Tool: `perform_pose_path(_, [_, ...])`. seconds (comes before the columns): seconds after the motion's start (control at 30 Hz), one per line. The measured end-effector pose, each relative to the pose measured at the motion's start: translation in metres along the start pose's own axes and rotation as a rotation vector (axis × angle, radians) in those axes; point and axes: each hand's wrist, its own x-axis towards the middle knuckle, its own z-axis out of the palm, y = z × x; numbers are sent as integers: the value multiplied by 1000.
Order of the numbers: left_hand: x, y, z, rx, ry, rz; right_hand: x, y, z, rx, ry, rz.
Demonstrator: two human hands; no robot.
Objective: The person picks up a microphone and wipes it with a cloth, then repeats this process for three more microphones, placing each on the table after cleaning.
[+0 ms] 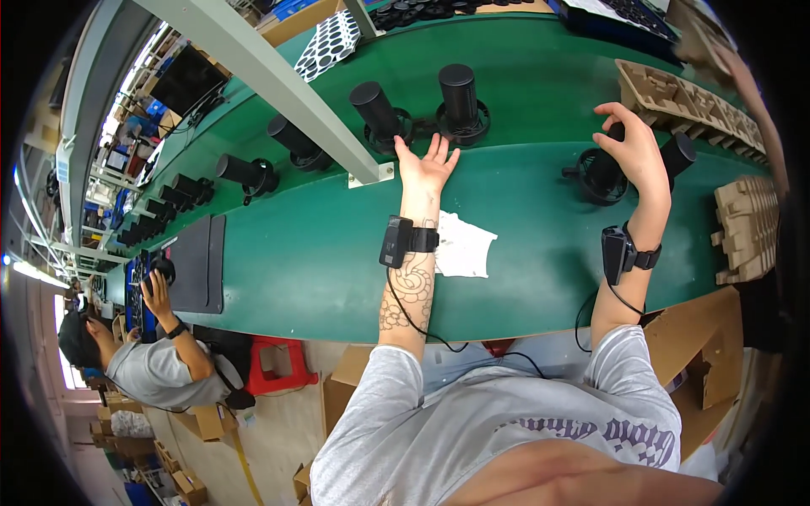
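1. Black cylinder unit [599, 181] with a round base, sitting on the green bench [321, 278], beyond and right of the white paper [468, 244];
2. our right hand [637, 152] is over that unit, also beyond and right of the paper; its fingers are curved and parted, though we cannot tell whether they touch the cylinder;
3. our left hand [428, 171] lies beyond the paper, palm up, fingers spread and released; near its fingertips we see a second black unit [458, 97] and a third black unit [372, 105];
4. we see a grey post [287, 88] left of the paper, and a moulded tray [747, 228] well to its right.
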Motion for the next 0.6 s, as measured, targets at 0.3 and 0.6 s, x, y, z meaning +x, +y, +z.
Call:
perform_pose_path(0.3, [16,-19,-5,8,-89,100,-3,9,-12,-30,-50,67])
perform_pose_path(0.6, [20,-20,-11,280,87,507,-7,8,-1,-84,34,3])
